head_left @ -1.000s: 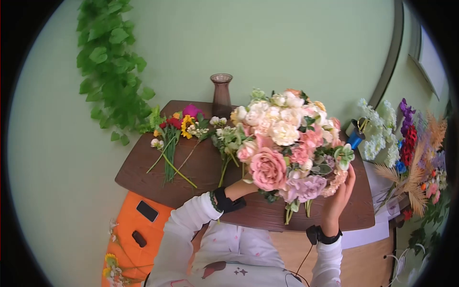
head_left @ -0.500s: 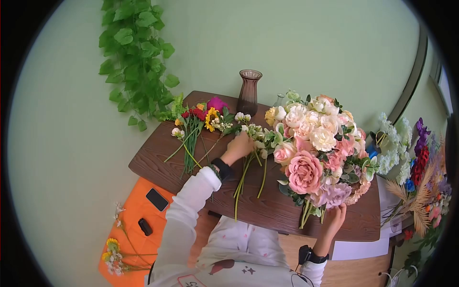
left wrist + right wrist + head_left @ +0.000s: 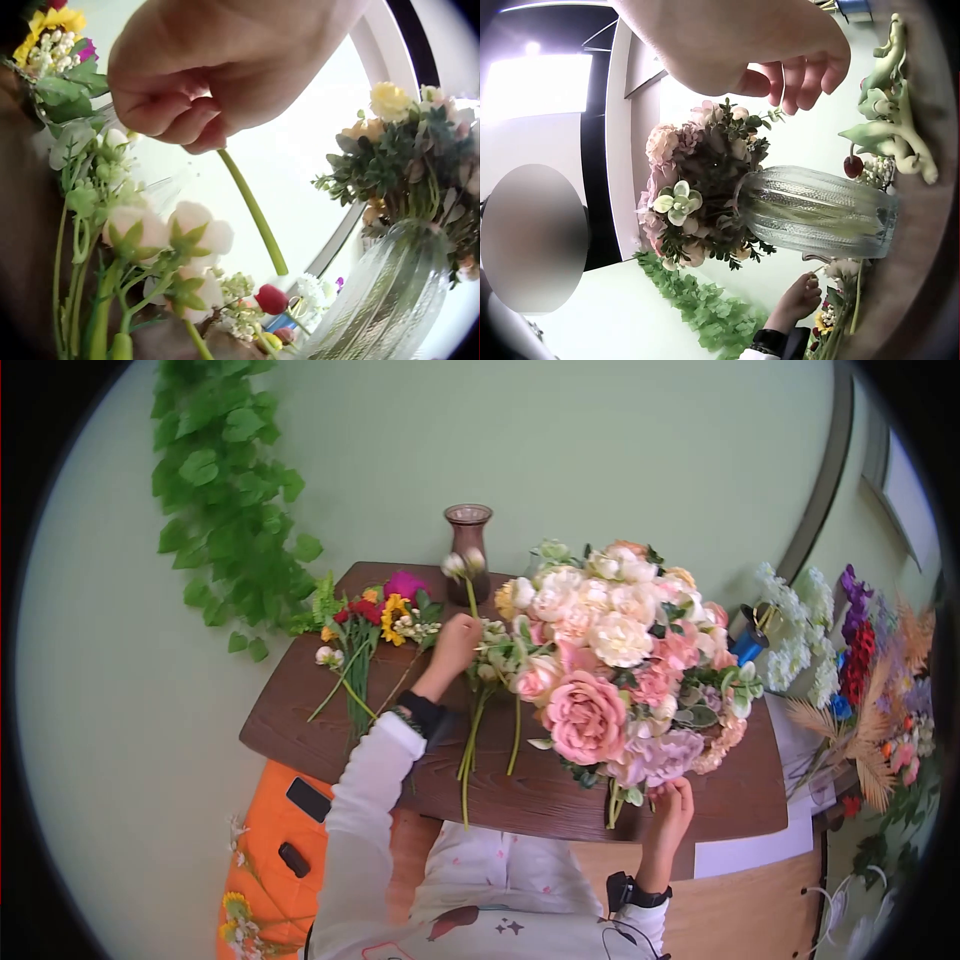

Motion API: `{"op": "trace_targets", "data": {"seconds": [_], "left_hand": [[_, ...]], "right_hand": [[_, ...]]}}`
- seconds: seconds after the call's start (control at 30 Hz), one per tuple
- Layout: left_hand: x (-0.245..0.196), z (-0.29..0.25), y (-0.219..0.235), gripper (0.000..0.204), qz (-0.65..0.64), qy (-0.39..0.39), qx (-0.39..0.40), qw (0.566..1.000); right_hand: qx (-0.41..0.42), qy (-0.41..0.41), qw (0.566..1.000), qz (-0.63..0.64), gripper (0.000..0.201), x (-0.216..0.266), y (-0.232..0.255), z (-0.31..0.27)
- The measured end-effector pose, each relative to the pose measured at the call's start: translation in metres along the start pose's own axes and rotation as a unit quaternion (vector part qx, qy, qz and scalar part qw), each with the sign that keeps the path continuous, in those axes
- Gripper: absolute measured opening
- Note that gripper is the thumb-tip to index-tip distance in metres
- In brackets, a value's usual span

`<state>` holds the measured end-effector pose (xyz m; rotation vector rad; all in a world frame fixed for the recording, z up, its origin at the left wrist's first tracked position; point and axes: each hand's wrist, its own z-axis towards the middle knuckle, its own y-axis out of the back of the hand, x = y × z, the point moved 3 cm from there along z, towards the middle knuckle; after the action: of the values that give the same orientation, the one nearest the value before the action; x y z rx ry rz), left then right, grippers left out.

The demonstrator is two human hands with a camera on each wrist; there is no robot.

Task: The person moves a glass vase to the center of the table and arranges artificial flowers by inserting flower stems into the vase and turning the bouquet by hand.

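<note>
My left hand (image 3: 457, 645) pinches the green stem (image 3: 255, 217) of a sprig with white blooms (image 3: 463, 564), raised in front of the brown glass vase (image 3: 470, 532). A large bouquet (image 3: 620, 650) of pink, white and lilac flowers stands to the right, in a ribbed clear vase (image 3: 817, 214) that the blooms hide from above. My right hand (image 3: 672, 810) is at the bouquet's lower front edge, close under a lilac bloom, its fingers loosely bent. Below my left hand lie more white flowers (image 3: 199, 232) with long stems.
Red, yellow and magenta flowers (image 3: 385, 610) lie on the dark wooden table (image 3: 300, 700) at the left. A blue spool (image 3: 747, 645) is behind the bouquet at right. A phone (image 3: 309, 798) rests on an orange surface (image 3: 265, 870). More flowers (image 3: 870, 690) stand beyond the table's right side.
My left hand has left the bouquet, gone to the loose stems and lifted the white sprig. My right hand has dropped from the bouquet's right side to its lower front.
</note>
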<state>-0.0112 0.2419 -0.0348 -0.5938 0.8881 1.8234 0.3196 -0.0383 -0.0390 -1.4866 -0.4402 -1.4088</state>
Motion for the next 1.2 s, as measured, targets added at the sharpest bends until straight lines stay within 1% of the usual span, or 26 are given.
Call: {"op": "trace_targets", "data": {"seconds": [0.03,0.07,0.13,0.17,0.2,0.23,0.27,0.3,0.4,0.43,0.5,0.53,0.57,0.63,0.7,0.77,0.8,0.87,0.9,0.97,1.0,1.03,1.1,1.13,1.17,1.2], "left_hand": [[-0.013,0.003,0.008,0.023,-0.091,0.025,-0.009,0.996],[-0.032,0.005,0.017,0.023,-0.104,0.044,-0.029,0.993],[-0.08,0.001,0.04,0.02,-0.085,0.046,-0.055,0.994],[-0.096,-0.002,0.049,0.018,-0.147,0.034,-0.051,0.987],[-0.106,-0.007,0.057,0.017,-0.153,0.008,-0.052,0.987],[-0.126,-0.013,0.064,0.016,-0.168,-0.018,-0.063,0.984],[-0.143,-0.02,0.071,0.016,-0.155,-0.025,-0.059,0.986],[-0.15,-0.028,0.075,0.015,-0.142,-0.022,-0.059,0.988],[-0.184,-0.053,0.084,0.014,-0.111,-0.058,-0.05,0.991],[-0.194,-0.061,0.084,0.011,-0.092,-0.062,-0.027,0.993],[-0.207,-0.076,0.082,0.009,-0.073,-0.068,-0.001,0.995],[-0.217,-0.084,0.079,0.007,-0.024,-0.133,0.006,0.991],[-0.228,-0.091,0.076,0.006,0.026,-0.198,0.012,0.98],[-0.255,-0.103,0.071,0.007,0.076,-0.301,0.001,0.951],[-0.272,-0.11,0.065,0.01,0.097,-0.366,0.053,0.924],[-0.275,-0.119,0.054,0.011,0.085,-0.38,0.132,0.912],[-0.279,-0.123,0.05,0.011,0.086,-0.381,0.132,0.911],[-0.29,-0.132,0.037,0.012,0.13,-0.427,0.175,0.878],[-0.293,-0.135,0.033,0.012,0.134,-0.427,0.175,0.877],[-0.295,-0.142,0.023,0.012,0.169,-0.471,0.21,0.84],[-0.292,-0.146,0.018,0.013,0.167,-0.478,0.224,0.833],[-0.293,-0.147,0.016,0.013,0.169,-0.479,0.224,0.832],[-0.294,-0.147,0.014,0.015,0.144,-0.479,0.222,0.837],[-0.298,-0.144,0.017,0.015,0.144,-0.48,0.222,0.837],[-0.305,-0.137,0.025,0.013,0.128,-0.458,0.229,0.849],[-0.311,-0.13,0.033,0.01,0.111,-0.437,0.236,0.861]], "right_hand": [[0.006,0.003,1.0,0.001,0.009,0.001,-0.001,0.0],[-0.002,0.005,1.0,-0.007,0.01,0.004,-0.004,-0.002],[0.012,0.022,1.0,-0.008,0.012,0.006,-0.005,-0.004],[0.022,0.032,0.999,-0.01,0.014,0.01,-0.007,-0.005],[0.014,0.036,0.999,-0.01,0.014,0.014,-0.008,-0.006],[0.03,0.042,0.998,-0.033,0.016,0.019,-0.011,-0.009],[0.047,0.047,0.996,-0.055,0.019,0.025,-0.014,-0.012],[0.04,0.049,0.997,-0.054,0.019,0.032,-0.017,-0.015],[0.117,0.072,0.989,-0.062,0.025,0.047,-0.027,-0.024],[0.113,0.073,0.989,-0.06,0.025,0.052,-0.029,-0.027],[0.219,0.107,0.965,-0.096,0.025,0.068,-0.043,-0.035],[0.251,0.111,0.956,-0.105,0.024,0.074,-0.047,-0.037],[0.25,0.112,0.956,-0.104,0.024,0.08,-0.051,-0.039],[0.336,0.131,0.928,-0.091,0.022,0.093,-0.065,-0.044],[0.353,0.135,0.922,-0.082,0.023,0.103,-0.071,-0.047],[0.385,0.145,0.908,-0.073,0.029,0.11,-0.076,-0.05],[0.385,0.147,0.908,-0.072,0.029,0.114,-0.077,-0.05],[0.383,0.133,0.913,-0.042,0.034,0.119,-0.078,-0.051],[0.385,0.134,0.912,-0.039,0.034,0.12,-0.079,-0.051],[0.369,0.126,0.921,-0.008,0.033,0.122,-0.079,-0.051],[0.334,0.074,0.939,0.003,0.024,0.125,-0.08,-0.054],[0.335,0.075,0.939,0.005,0.024,0.126,-0.077,-0.053],[0.357,0.091,0.929,-0.043,0.019,0.129,-0.067,-0.047],[0.337,0.128,0.933,-0.021,0.02,0.135,-0.063,-0.044],[0.315,0.152,0.937,0.019,0.021,0.14,-0.054,-0.038],[0.25,0.194,0.948,0.047,0.022,0.148,-0.046,-0.034]]}}
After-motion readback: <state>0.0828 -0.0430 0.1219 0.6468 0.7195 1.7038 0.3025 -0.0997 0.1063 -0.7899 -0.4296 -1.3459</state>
